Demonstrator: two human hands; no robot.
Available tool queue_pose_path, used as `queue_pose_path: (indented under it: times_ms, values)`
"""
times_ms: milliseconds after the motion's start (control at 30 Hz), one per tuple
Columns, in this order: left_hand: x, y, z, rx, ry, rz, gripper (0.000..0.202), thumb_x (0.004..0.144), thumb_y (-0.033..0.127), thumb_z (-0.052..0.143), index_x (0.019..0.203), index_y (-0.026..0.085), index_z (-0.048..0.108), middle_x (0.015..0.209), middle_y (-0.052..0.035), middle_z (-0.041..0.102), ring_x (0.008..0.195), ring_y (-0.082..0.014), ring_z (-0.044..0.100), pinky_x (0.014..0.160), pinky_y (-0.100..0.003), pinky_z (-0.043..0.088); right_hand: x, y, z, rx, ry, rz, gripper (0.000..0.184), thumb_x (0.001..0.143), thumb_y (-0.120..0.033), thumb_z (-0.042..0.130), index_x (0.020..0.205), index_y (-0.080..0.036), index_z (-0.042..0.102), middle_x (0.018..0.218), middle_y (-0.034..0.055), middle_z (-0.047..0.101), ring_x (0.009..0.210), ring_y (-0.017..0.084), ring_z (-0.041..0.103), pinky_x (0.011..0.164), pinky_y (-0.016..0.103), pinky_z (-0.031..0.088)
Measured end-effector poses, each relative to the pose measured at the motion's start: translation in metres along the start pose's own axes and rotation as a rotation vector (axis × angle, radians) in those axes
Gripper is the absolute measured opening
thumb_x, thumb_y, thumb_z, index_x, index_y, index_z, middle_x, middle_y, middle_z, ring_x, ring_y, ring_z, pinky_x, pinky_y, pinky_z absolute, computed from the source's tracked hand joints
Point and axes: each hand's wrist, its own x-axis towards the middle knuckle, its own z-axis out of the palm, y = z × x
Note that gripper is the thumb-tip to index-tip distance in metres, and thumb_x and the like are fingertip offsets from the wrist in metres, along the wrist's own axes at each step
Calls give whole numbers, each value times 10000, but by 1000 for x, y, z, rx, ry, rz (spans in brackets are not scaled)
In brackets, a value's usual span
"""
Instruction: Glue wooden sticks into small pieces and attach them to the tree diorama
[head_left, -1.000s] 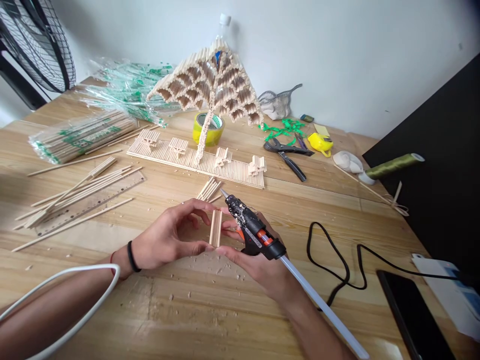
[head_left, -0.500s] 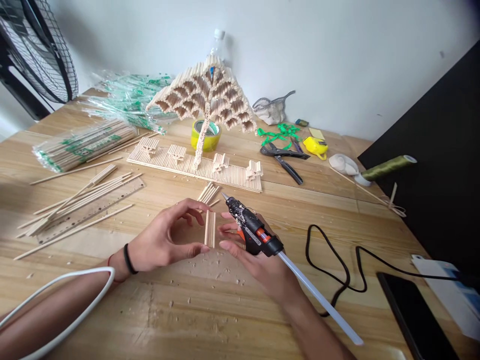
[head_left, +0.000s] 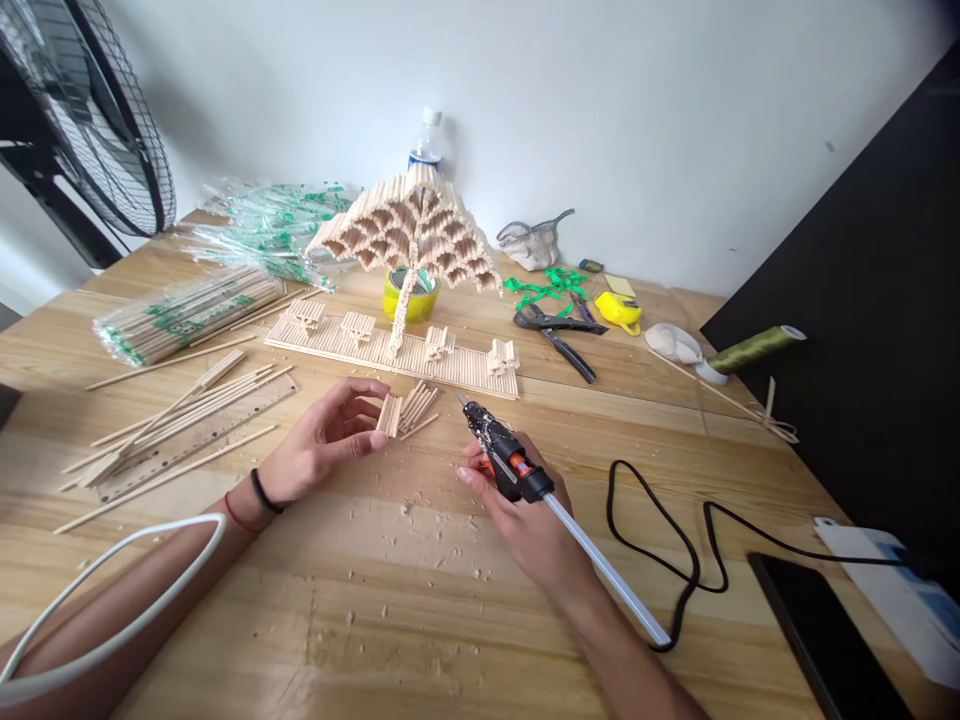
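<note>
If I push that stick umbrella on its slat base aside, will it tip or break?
Probably top-heavy: the umbrella has a wide canopy on one thin stem, so a push up high could lean or snap it. The long flat base should resist tipping if pushed low. Likely light: all short wooden sticks.

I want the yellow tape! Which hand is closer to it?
Left. The left hand, holding a stick block, is in front of the tape, slightly left. The right hand, holding the glue gun, is farther toward the person and right.
</note>
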Motion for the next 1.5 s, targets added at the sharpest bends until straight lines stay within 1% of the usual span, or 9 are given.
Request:
queue_pose_path:
  times_ms: [167, 333, 567, 667, 767, 967, 1167, 1367, 1500]
  values:
    - [2, -1, -4, -53, -13, 12, 481, 915, 438, 773, 1320, 221, 630, 1375, -125, 617, 1063, -242, 696, 965, -420, 518, 5, 8, 1, -66, 11, -29, 251, 945, -463, 699, 975, -218, 653, 828, 43, 741, 758, 211, 729, 725, 325, 586]
    - [3, -4, -5, -140, -15, 15, 502, 880, 408, 820, 1305, 212, 640, 1316, -123, 651, 1105, -246, 677, 1003, -443, 532, 8, 0, -2, 17, 35, -30, 327, 950, -535, 690, 915, -211, 664, 735, 31, 718, 705, 219, 711, 744, 353, 593]
    - [5, -13, -9, -268, -82, 39, 599, 761, 224, 908, 1296, 238, 640, 1247, -90, 663, 1075, -200, 657, 948, -367, 541, 10, -23, 2, 221, -242, 58, 375, 961, -563, 664, 935, -193, 721, 766, 46, 711, 686, 221, 682, 732, 383, 590]
    - [6, -15, -11, -271, -75, 30, 630, 720, 224, 930, 1281, 259, 645, 1208, -75, 662, 1081, -215, 659, 940, -376, 550, 8, -17, 8, 180, -221, 4, 421, 959, -602, 635, 826, -209, 708, 774, 59, 700, 782, 250, 680, 802, 400, 581]
    - [5, -13, -12, -244, -75, 22, 607, 717, 289, 943, 1253, 292, 659, 1219, -70, 670, 1114, -256, 661, 936, -412, 565, 2, -5, 11, 149, -210, 24, 479, 930, -647, 638, 705, -225, 632, 712, 41, 620, 729, 237, 607, 704, 374, 545]
    - [4, -6, -10, -200, -114, -27, 535, 770, 383, 910, 1234, 274, 667, 1289, -72, 676, 1150, -271, 667, 971, -434, 564, -4, 7, 6, 238, -302, 120, 425, 883, -604, 733, 756, -222, 597, 745, 6, 536, 723, 194, 511, 704, 348, 461]
    - [5, -13, -12, -274, -118, -39, 539, 769, 262, 918, 1258, 297, 695, 1424, -52, 655, 1247, -239, 624, 1090, -411, 494, -3, 18, -1, 215, -391, 113, 373, 920, -560, 707, 798, -217, 626, 750, 15, 547, 721, 198, 511, 677, 331, 459]
    - [5, -9, -12, -278, -99, -96, 556, 758, 184, 919, 1273, 264, 727, 1464, -92, 656, 1313, -282, 600, 1120, -448, 464, -5, 9, 1, 264, -359, 96, 370, 921, -552, 723, 806, -207, 654, 724, 0, 514, 684, 174, 476, 675, 318, 437]
    - [6, -6, -11, -288, -116, -96, 561, 745, 175, 929, 1267, 265, 744, 1416, -87, 695, 1272, -263, 635, 1070, -412, 500, -3, 8, 0, 266, -328, 84, 373, 918, -552, 725, 781, -210, 667, 664, -9, 496, 632, 168, 452, 649, 323, 437]
